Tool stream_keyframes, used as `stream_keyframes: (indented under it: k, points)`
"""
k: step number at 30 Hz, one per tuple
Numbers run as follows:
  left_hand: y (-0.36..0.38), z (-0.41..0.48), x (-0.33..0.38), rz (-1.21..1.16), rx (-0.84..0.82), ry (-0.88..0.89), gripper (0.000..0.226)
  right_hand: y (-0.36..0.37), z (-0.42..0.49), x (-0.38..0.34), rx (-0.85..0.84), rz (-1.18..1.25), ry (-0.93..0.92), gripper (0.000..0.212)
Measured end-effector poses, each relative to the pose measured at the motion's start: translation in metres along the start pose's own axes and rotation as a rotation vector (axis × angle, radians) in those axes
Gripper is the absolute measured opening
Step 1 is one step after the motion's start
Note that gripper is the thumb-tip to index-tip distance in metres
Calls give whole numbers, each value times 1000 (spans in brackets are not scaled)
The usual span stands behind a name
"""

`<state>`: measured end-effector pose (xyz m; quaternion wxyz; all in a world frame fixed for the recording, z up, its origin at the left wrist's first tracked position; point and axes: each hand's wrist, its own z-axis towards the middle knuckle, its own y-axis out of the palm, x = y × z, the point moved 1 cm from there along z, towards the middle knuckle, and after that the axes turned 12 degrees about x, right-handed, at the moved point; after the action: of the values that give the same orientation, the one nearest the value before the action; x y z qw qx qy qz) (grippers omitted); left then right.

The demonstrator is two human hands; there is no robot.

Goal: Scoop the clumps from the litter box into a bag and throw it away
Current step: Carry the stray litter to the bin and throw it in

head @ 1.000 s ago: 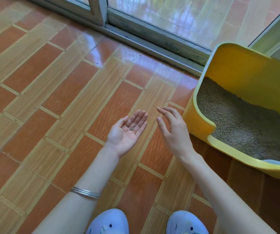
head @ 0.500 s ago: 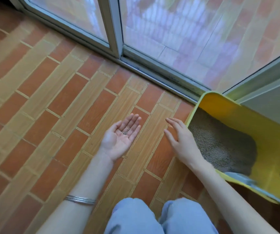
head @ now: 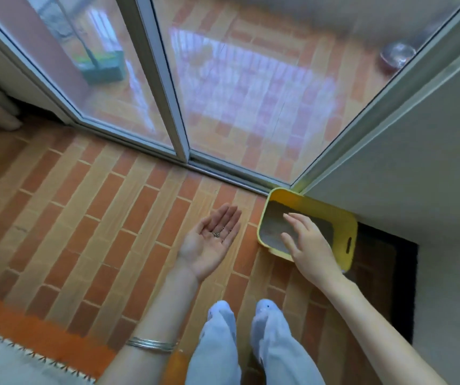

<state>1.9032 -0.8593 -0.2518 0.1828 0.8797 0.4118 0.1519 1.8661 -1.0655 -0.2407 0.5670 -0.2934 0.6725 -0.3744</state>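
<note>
A yellow litter box (head: 345, 226) with grey litter (head: 271, 222) stands on the tiled floor in the corner by the glass door. My left hand (head: 209, 243) is held palm up, fingers straight, with a few dark litter grains (head: 217, 234) lying on the palm. My right hand (head: 306, 243) hovers over the near side of the box with relaxed, spread fingers and holds nothing. No bag or scoop shows.
A sliding glass door (head: 178, 107) and its track run across the far side. A grey wall (head: 431, 176) rises at the right, with a dark mat (head: 389, 273) under the box. An orange-edged rug (head: 28, 337) lies at the lower left. My legs and slippers (head: 240, 315) are below.
The view has risen and pulled back, so the box looks smaller and farther. My right hand has moved right, from beside the box to over it. The left palm stays up with the grains.
</note>
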Motion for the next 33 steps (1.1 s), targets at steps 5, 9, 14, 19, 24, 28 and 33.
stream_keyframes:
  k: [5, 9, 14, 19, 24, 28, 33]
  points:
    - [42, -78, -28, 38, -109, -62, 42, -87, -50, -22, 106, -6, 60, 43]
    - [60, -117, -68, 145, -155, -103, 40, -130, -94, -17, 170, -9, 142, 43]
    - [71, -147, -135, 279, -180, -211, 40, -173, -164, 4, 302, -1, 268, 43]
    - [90, -171, -196, 499, -234, -344, 39, -202, -228, 29, 423, 14, 487, 42]
    - [116, -177, -241, 783, -271, -483, 37, -206, -266, 28, 616, 107, 698, 40]
    - [135, -183, -268, 1039, -313, -597, 37, -198, -297, 14, 781, 93, 929, 40]
    - [135, -192, -308, 1327, -375, -742, 39, -184, -346, -7, 849, -73, 1177, 44]
